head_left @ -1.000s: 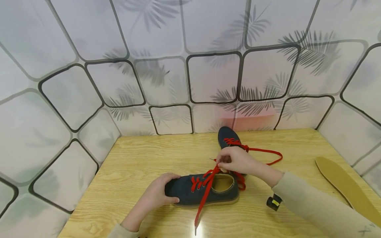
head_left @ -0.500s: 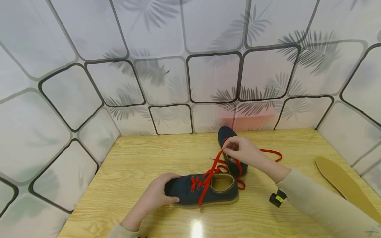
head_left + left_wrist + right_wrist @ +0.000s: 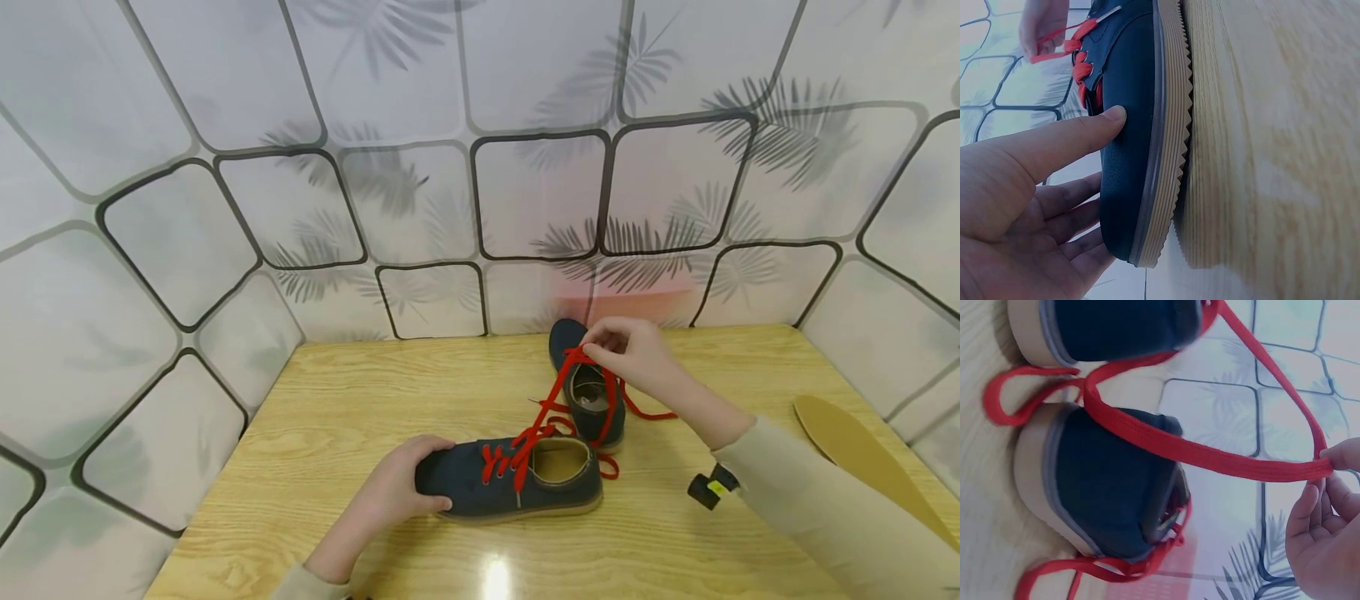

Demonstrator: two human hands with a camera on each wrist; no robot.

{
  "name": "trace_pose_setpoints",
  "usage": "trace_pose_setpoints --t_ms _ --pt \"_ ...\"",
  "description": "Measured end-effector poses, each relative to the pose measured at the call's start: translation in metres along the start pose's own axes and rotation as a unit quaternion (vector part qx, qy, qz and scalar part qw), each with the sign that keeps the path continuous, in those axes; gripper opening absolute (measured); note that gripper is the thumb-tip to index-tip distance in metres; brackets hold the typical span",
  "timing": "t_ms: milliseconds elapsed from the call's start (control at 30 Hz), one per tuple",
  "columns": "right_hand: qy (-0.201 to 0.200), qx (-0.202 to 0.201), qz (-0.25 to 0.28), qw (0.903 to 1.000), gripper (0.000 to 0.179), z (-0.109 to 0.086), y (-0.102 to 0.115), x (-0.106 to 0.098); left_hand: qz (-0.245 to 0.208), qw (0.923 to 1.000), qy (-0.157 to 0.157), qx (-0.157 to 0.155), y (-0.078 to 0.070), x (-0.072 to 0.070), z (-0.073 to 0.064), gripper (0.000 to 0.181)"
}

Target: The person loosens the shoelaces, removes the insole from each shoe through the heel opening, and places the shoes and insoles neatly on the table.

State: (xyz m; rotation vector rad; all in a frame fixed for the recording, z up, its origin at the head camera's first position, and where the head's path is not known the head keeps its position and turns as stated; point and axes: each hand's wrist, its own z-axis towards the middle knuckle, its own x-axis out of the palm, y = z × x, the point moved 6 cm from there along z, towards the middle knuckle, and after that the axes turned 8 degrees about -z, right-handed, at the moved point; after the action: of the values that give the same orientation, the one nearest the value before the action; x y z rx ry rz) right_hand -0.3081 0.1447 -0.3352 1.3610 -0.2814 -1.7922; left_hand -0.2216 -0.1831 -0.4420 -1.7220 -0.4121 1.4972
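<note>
A navy shoe (image 3: 468,479) with red laces lies sideways on the table, toe to the left. My left hand (image 3: 393,492) grips its toe, the thumb (image 3: 1100,128) on the upper and the other fingers round the far side. Raised above a second navy shoe (image 3: 567,337), my right hand (image 3: 633,358) pinches a red shoelace (image 3: 561,379) between thumb and fingertips. In the right wrist view that lace (image 3: 1210,464) is doubled back at the fingertips, one strand leading to the near shoe (image 3: 1129,331). A tipped lace end hangs over the near shoe's side.
A tan insole (image 3: 862,454) lies at the right of the wooden table (image 3: 360,383). The second shoe stands behind the first, its own red lace trailing right. A patterned curtain-like wall (image 3: 420,208) encloses the back and sides.
My right hand has risen and moved back and right, drawing the lace with it. The lace's loose end has pulled up from the table onto the near shoe. My left hand stays put.
</note>
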Motion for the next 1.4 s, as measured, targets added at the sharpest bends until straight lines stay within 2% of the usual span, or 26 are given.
trace_pose_setpoints --t_ms 367,567,733,833,1067,1167,1300,1400 --pt "-0.028 0.033 0.037 0.9984 0.01 0.004 -0.001 -0.023 0.001 1.0 -0.002 -0.003 0.0 0.0 0.0 0.071" --pt "-0.049 0.053 0.025 0.9971 0.013 0.006 -0.002 -0.034 0.0 1.0 -0.001 -0.003 0.001 0.0 0.0 0.071" --pt "-0.069 0.053 0.026 0.9958 0.014 0.006 -0.003 -0.042 -0.003 1.0 -0.001 -0.006 0.001 0.0 0.0 0.071" --pt "-0.069 0.061 0.031 0.9952 0.016 0.004 -0.009 -0.044 -0.007 0.9999 0.001 -0.007 0.002 0.001 0.001 0.071" --pt "-0.04 0.106 0.076 0.9906 0.025 -0.002 -0.025 -0.043 -0.012 0.9999 0.005 -0.007 0.003 0.001 0.001 0.071" --pt "-0.037 0.111 0.095 0.9886 0.022 -0.005 -0.028 -0.045 -0.013 0.9999 0.006 -0.008 0.003 0.0 0.002 0.071" --pt "-0.039 0.127 0.115 0.9846 0.008 -0.009 -0.034 -0.05 -0.014 0.9998 0.005 -0.011 0.002 0.0 0.002 0.071" --pt "-0.044 0.144 0.124 0.9807 0.017 -0.011 -0.041 -0.054 -0.014 0.9998 0.007 -0.012 0.001 0.0 0.002 0.071"
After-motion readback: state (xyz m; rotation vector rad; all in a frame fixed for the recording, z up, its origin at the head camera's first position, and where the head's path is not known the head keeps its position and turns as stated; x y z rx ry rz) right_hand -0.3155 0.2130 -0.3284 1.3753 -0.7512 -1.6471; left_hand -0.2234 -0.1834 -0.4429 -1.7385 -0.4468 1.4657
